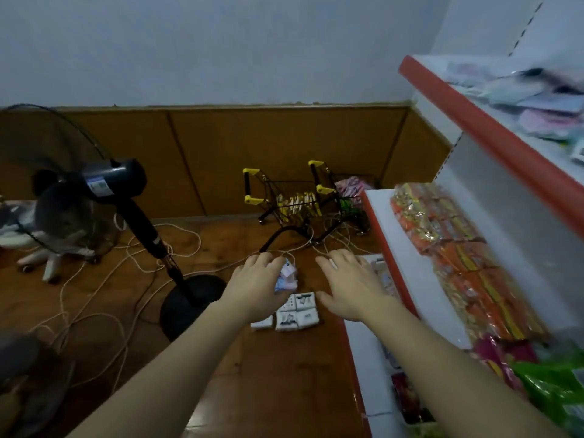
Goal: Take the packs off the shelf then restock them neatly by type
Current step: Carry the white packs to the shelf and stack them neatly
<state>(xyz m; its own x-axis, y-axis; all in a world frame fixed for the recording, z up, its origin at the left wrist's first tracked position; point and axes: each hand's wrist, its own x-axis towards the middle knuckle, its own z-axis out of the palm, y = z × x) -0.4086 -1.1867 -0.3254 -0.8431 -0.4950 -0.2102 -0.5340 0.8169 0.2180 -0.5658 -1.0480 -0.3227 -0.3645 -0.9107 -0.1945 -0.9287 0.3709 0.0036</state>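
Dim, flat indoor light w/ bluish cast, source not visible; shadows soft, faint on floor [268, 374]. Strong motion blur on shelf [493, 121] at right & packs [467, 254] there, smeared detail. Wide-angle bending at edges. Bottom-left corner dark, out of focus. No glare

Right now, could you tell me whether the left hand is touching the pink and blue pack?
Touching: the head view shows the left hand with its fingers curled round the pink and blue pack.
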